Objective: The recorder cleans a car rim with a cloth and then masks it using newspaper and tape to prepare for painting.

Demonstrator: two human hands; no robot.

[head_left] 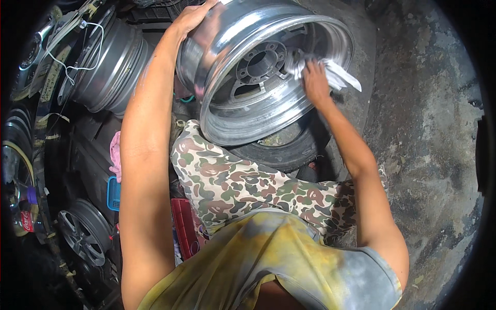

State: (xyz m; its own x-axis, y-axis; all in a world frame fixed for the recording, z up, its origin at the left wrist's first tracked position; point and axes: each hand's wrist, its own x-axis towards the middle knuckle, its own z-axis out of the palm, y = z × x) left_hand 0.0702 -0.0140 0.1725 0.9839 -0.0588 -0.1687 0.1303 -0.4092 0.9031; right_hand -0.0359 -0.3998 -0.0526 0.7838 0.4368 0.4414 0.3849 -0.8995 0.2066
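Concrete point(434, 129) at right: grey, rough, with pale patches
Left side: quite dark, crowded with metal wheels point(108, 67)
Light: strong in the middle, uneven

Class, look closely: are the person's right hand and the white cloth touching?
Touching. The head view shows the right hand laid directly on the white cloth, which bunches out on both sides of it with no gap.

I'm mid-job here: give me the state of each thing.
Left hand: on the silver rim's outer side, fingertips cut off
Right hand: holding the white cloth
White cloth: bunched, blurred
Silver rim: tilted, no tire fitted
Tire: lying on its side below
Pink cloth: crumpled
Blue basket: partly hidden
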